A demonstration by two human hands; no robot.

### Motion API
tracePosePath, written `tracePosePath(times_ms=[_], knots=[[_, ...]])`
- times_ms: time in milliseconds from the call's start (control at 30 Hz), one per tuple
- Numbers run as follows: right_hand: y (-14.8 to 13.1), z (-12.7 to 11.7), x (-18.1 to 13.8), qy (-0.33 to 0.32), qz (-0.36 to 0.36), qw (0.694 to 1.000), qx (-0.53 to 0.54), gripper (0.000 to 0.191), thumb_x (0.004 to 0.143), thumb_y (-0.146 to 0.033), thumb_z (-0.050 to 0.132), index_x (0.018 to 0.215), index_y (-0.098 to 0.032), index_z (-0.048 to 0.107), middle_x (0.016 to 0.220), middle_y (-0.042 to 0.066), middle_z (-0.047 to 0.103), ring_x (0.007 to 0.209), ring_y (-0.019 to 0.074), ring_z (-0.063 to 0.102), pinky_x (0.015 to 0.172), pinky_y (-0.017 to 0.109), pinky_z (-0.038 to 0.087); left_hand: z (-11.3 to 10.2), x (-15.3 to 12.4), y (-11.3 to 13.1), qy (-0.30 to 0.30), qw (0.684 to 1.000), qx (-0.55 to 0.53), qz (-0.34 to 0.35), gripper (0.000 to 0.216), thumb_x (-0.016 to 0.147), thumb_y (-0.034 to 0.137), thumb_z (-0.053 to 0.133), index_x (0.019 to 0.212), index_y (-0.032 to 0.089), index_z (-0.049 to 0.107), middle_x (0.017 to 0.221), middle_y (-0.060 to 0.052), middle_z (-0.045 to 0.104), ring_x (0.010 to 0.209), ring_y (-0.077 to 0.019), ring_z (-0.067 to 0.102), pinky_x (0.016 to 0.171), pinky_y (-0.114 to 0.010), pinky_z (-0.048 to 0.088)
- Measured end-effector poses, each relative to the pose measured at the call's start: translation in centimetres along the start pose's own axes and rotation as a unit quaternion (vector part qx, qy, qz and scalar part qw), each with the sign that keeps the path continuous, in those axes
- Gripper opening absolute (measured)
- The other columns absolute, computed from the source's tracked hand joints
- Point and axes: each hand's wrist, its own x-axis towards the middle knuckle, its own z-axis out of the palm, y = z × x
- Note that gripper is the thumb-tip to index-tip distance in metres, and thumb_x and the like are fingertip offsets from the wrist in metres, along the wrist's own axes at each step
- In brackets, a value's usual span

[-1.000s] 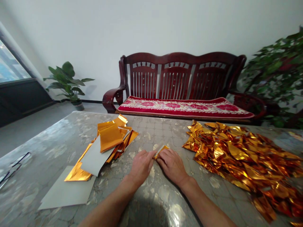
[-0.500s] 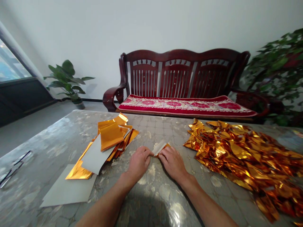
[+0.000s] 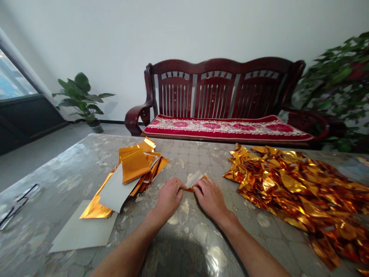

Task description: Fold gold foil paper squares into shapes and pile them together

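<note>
Between my two hands, at the middle of the table, lies a small partly folded sheet of gold foil paper, its pale grey back facing up and a gold fold along the near edge. My left hand pinches its left end. On the right end, the fingers of my right hand are closed and pressed down. To the left is a loose stack of gold foil sheets, some with the grey side up. A large heap of folded gold foil pieces spreads out on the right.
A patterned covering lies over the table. Glasses rest at its left edge. Grey sheets lie near the stack. Beyond the table stands a dark wooden bench with a red floral cushion. Potted plants flank it.
The near edge of the foil paper shows slightly more gold fold than before. Both hands keep almost the same place and grip.
</note>
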Motion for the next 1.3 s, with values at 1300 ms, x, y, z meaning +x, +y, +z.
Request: tracePosePath(times_ms=[1300], knots=[[0.5,-0.1,-0.1,-0.022,0.016,0.998,0.050,0.013,0.095,-0.019,0.050,0.102,-0.022,0.061,0.099,0.003,0.069,0.096,0.0203,0.058,0.083,0.030,0.035,0.7,0.3,1.7,-0.006,0.980,0.194,-0.039,0.018,0.095,0.030,0.053,0.087,0.020,0.065,0.097,-0.004,0.062,0.089,-0.0196,0.060,0.078,-0.030,0.043]])
